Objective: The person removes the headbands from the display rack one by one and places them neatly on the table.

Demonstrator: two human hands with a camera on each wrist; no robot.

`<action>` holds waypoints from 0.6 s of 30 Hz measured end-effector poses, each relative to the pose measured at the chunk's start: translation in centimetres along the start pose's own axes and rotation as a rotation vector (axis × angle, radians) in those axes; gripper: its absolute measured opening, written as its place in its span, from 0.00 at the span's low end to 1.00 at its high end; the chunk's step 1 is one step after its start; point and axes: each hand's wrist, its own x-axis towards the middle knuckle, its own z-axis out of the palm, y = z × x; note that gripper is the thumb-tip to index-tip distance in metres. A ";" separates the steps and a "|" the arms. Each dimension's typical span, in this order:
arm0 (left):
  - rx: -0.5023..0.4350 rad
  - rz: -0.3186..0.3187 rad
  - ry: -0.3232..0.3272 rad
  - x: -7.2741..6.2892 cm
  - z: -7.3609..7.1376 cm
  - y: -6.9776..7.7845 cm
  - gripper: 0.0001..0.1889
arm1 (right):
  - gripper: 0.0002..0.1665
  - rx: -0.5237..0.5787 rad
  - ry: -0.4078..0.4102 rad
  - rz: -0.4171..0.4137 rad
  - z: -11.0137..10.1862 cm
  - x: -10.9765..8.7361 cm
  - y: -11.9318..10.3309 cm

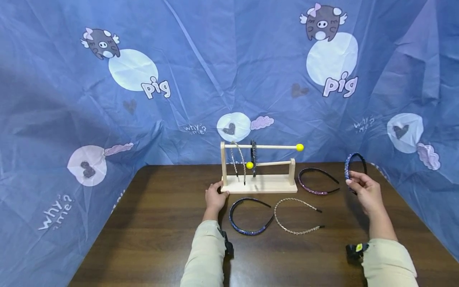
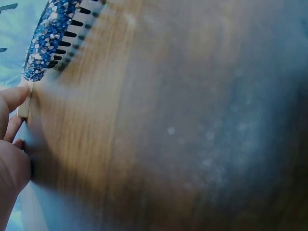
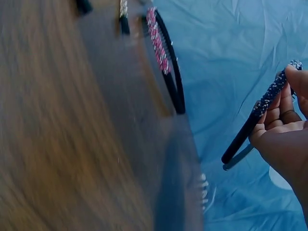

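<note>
My right hand (image 1: 367, 195) pinches a blue glittery headband (image 1: 347, 167) between thumb and fingers, raised above the table's right side. In the right wrist view, the black ends of that headband (image 3: 239, 139) point down and left. My left hand (image 1: 215, 199) grips the left end of a wooden headband stand (image 1: 263, 185), with the thumb at the front corner of its base. A braided gold headband (image 1: 242, 159) and a dark toothed headband (image 1: 255, 155) hang on the stand's upper rod. A blue rhinestone headband (image 2: 50, 38) looms close in the left wrist view.
On the brown table (image 1: 161, 239) lie a blue headband (image 1: 249, 232) and a gold braided headband (image 1: 294, 232), before the stand. A pink glittery headband (image 1: 315, 192) lies right of it. Yellow balls (image 1: 299, 147) cap the rods. Blue printed cloth (image 1: 201, 79) hangs behind.
</note>
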 end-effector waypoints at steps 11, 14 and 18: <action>-0.006 -0.001 -0.001 0.1 0.0 0.2 0.21 | 0.14 -0.306 -0.054 0.049 -3.2 0.4 0.9; -0.010 -0.009 -0.006 0.0 -0.1 0.3 0.21 | 0.09 -0.404 -0.095 0.041 -3.9 0.5 1.0; -0.019 -0.021 -0.009 -0.1 -0.1 0.3 0.21 | 0.16 -0.549 -0.165 0.014 -4.4 0.8 1.1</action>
